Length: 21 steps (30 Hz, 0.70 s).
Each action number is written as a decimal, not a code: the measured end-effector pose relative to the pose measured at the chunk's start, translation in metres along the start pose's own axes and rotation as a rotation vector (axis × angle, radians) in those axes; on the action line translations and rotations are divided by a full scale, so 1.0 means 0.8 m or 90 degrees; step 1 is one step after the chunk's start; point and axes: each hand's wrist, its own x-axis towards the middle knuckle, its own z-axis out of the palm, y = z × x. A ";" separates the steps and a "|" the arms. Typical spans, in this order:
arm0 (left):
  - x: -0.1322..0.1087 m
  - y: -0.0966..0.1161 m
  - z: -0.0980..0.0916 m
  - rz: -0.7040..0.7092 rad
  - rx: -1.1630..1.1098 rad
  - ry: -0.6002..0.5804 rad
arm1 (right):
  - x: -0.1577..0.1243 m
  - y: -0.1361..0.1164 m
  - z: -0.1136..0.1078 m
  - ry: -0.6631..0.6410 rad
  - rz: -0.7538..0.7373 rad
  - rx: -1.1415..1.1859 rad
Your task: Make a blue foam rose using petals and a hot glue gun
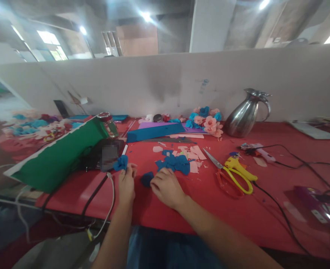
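Observation:
Pinched in the fingers of my left hand (pixel 127 183) is a blue paper flower (pixel 121 163), its ruffled head standing above the fingertips. My right hand (pixel 167 186) is closed on the edge of a dark blue paper petal (pixel 146 179), held low over the red tabletop (pixel 153 213). Just beyond my right hand lies a loose pile of blue paper petals (pixel 177 163). Pink paper scraps (pixel 195 152) are scattered around that pile. The fingertips of my right hand are partly hidden from view.
Scissors (pixel 238 179) with yellow handles and a yellow glue gun (pixel 239 168) lie to the right, trailing a cord. A steel jug (pixel 242 116) stands behind them. Pink and blue paper flowers (pixel 207 119) sit at the back. A green board (pixel 61 157) leans at left.

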 end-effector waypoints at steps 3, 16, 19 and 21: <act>-0.004 0.003 0.004 0.014 0.048 -0.033 | 0.004 0.012 0.001 0.101 0.129 0.142; -0.016 -0.011 0.003 0.043 0.132 -0.001 | 0.004 -0.002 0.009 -0.058 -0.049 -0.030; -0.012 -0.018 0.004 0.021 0.183 -0.044 | 0.008 0.012 -0.005 0.005 -0.001 -0.018; -0.007 -0.024 0.005 0.022 0.187 -0.053 | 0.006 0.040 -0.026 0.084 0.081 -0.005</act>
